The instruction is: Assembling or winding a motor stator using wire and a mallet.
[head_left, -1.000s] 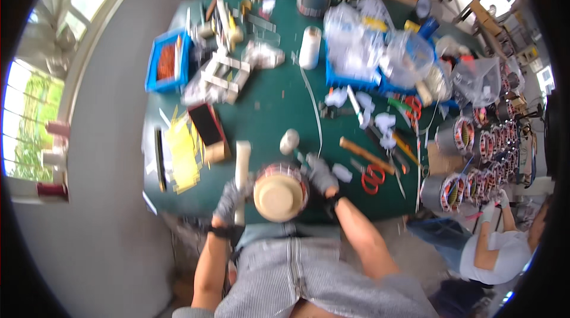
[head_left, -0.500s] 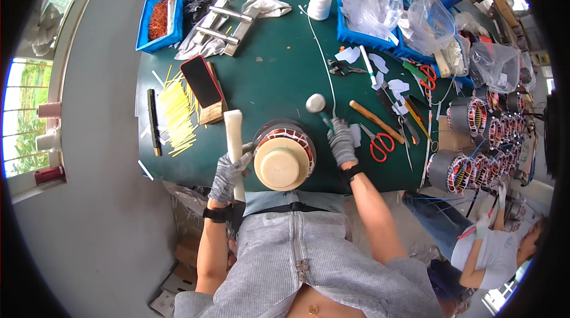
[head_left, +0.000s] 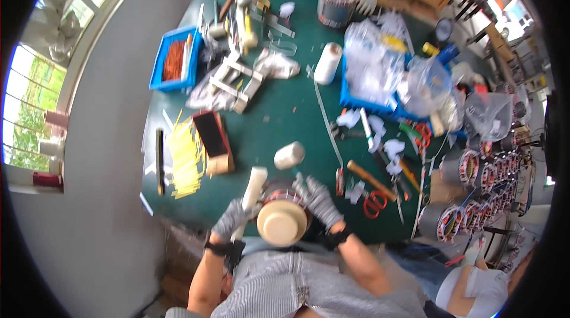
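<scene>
1 mallet [head_left: 289, 155], 1 white bar [head_left: 254, 186], and we're tight on the wound core [head_left: 276, 195]!

And here we are at the near edge of the green table [head_left: 297, 121], the core just in front of our waist, its stepped cream disc [head_left: 281, 226] facing up at us. Our left hand [head_left: 234, 218] is curled round the white bar, which leans beside the core's left side; whether those fingertips touch the core, we can't tell. Over on the other side, our right hand [head_left: 321, 202] looks closed on the mallet's short handle, though blur softens the grip. The mallet's pale head sits beyond the core, clear of the bar.

This looks to us like tapping work, bar as drift, mallet as driver. To do it well, we'd seat the bar's end squarely on the spot, hold it firm, and swing light and short. Small taps, moving round the rim, should be kinder to the lacing than 1 heavy blow. We'd watch that the core doesn't roll or tip, with our left knuckles well out of the line of the swing. The wooden stick [head_left: 371, 179] and red-handled scissors [head_left: 374, 204] lie off to the right, leaving our elbow some room.
</scene>
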Motion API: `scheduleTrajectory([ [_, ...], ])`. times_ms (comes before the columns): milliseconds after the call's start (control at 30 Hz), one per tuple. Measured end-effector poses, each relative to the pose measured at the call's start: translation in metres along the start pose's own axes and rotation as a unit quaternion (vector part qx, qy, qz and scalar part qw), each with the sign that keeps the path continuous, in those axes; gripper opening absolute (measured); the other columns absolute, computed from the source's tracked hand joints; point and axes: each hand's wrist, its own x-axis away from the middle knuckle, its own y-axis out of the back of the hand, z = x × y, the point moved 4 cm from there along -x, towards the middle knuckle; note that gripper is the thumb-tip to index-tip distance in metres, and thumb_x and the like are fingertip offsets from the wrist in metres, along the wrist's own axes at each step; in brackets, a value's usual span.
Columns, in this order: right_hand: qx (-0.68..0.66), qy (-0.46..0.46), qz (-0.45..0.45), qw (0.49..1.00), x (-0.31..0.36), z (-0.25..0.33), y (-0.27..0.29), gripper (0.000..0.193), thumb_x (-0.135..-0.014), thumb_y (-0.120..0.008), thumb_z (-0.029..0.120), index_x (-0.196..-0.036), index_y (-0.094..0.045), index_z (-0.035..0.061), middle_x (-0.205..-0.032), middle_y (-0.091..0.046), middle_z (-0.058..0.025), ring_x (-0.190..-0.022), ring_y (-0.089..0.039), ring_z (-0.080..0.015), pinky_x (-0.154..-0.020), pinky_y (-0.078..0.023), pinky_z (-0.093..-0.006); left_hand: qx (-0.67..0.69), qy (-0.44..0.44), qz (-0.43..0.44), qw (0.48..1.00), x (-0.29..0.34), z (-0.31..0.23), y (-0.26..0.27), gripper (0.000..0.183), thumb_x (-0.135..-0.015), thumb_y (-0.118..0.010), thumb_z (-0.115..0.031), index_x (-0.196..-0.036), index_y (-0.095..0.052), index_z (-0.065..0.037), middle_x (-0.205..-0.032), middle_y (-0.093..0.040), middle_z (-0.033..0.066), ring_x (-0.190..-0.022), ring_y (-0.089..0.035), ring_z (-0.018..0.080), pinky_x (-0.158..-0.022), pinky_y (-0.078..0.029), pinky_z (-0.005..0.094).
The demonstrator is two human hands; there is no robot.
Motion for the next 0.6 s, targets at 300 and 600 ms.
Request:
scheduleTrajectory([
  [300, -0.07, -0.193, 0.026, 0.978, 0.026, 0.011, -0.003, 0.026, -0.09, -0.053, 0.021, -0.106, -0.057, 0.0006, -0.097, -0.065, -0.015, -0.087, -0.064, -0.025, -0.076, -0.051, -0.032, 0.119, 0.031, 0.013, 0.992, 0.011, 0.026, -0.013, 0.035, -0.082, -0.065, -0.018, -0.113, -0.06, -0.003, -0.098, -0.062, -0.0011, -0.074, -0.052, 0.0057, -0.063, -0.044, 0.0213],
  [600, -0.297, -0.238, -0.048, 0.924, 0.027, -0.01, -0.024, 0.02, -0.093, -0.046, 0.013, -0.101, -0.059, -0.001, -0.098, -0.066, -0.0135, -0.087, -0.065, -0.0203, -0.074, -0.051, -0.0297, 0.195, -0.053, -0.003, 0.979, 0.006, 0.026, -0.01, 0.032, -0.078, -0.067, -0.018, -0.105, -0.063, -0.002, -0.115, -0.057, 0.0039, -0.084, -0.055, 0.0092, -0.069, -0.046, 0.0236],
])
